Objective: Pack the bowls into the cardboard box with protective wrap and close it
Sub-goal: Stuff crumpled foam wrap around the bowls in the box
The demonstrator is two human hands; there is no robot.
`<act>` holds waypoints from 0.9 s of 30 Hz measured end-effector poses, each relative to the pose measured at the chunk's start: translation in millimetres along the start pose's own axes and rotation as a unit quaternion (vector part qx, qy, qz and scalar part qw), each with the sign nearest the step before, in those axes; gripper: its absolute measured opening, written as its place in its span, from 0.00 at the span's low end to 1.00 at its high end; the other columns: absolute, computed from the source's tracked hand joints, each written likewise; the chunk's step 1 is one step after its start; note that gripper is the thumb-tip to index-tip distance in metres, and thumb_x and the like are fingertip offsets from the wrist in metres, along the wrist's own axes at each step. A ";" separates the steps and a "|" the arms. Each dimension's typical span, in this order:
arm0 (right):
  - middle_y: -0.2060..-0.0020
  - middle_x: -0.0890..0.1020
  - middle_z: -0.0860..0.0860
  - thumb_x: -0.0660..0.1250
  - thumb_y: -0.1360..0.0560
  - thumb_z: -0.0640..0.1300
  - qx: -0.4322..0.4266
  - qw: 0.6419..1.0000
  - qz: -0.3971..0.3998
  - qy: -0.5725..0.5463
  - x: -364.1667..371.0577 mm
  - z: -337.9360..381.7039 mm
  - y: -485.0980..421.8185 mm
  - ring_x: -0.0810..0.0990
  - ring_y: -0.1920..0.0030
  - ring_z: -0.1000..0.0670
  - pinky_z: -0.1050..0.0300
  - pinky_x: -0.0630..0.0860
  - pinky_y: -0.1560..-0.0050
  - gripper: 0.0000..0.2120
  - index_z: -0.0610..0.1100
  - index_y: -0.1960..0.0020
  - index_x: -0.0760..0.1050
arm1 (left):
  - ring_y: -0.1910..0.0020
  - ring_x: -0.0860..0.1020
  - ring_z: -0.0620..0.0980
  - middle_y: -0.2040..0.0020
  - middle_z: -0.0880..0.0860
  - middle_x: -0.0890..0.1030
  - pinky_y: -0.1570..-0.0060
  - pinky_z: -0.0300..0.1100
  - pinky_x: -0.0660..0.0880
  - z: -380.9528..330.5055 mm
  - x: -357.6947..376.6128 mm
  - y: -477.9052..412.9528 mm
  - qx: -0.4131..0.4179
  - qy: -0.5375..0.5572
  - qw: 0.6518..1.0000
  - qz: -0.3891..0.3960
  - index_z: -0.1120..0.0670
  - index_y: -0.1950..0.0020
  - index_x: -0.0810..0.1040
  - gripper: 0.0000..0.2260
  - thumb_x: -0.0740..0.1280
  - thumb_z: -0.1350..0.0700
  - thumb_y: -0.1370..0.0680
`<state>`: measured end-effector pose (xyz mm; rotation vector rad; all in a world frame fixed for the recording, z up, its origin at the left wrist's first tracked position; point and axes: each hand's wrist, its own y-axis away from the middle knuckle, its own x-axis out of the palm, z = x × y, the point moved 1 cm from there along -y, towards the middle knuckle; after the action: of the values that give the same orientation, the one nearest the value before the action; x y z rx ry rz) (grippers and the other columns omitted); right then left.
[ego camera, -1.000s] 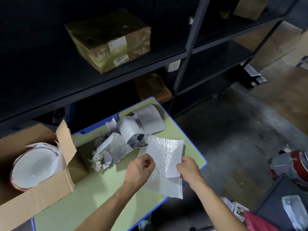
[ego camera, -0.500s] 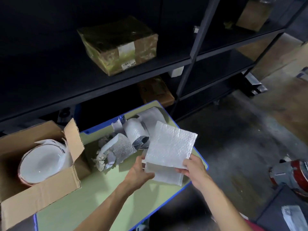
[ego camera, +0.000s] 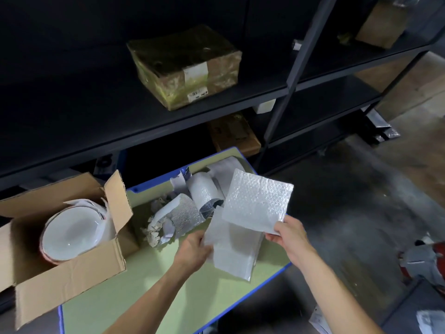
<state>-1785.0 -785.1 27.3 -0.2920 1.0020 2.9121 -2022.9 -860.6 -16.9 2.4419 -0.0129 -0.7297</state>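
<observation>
An open cardboard box (ego camera: 67, 283) stands at the left of the green table (ego camera: 144, 295), its flaps up. Inside lies a white bowl (ego camera: 72, 233) with wrap behind it. Above the table's right part I hold a folded sheet of bubble wrap (ego camera: 255, 203). My right hand (ego camera: 289, 233) pinches the upper sheet's lower right corner. My left hand (ego camera: 195, 248) grips the left edge of the lower layer (ego camera: 233, 251). Both layers are lifted off the table and tilted toward me.
A heap of crumpled wrap and a bubble-wrap roll (ego camera: 185, 208) lies behind my hands. Dark metal shelving (ego camera: 284, 90) rises behind the table, with a taped parcel (ego camera: 185, 68) on it. Bare concrete floor (ego camera: 349, 201) lies to the right.
The bubble wrap went from lying flat on the table to being lifted and tilted up. The upper sheet has swung further right while my left hand slid down the lower layer.
</observation>
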 end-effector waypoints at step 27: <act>0.53 0.84 0.44 0.70 0.24 0.50 -0.228 0.870 0.337 0.279 100.7 116.7 41.7 0.81 0.54 0.42 0.44 0.77 0.48 0.11 0.45 0.47 0.81 | 0.65 0.76 0.47 0.62 0.55 0.80 0.65 0.43 0.75 -14.7 -114.3 92.0 0.098 0.227 0.935 -0.254 0.56 0.54 0.77 0.07 0.66 0.54 0.19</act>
<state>-1907.1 -748.0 123.2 -1.0506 0.4604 3.8135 -2098.8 -909.8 99.6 2.7816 0.7851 -0.3578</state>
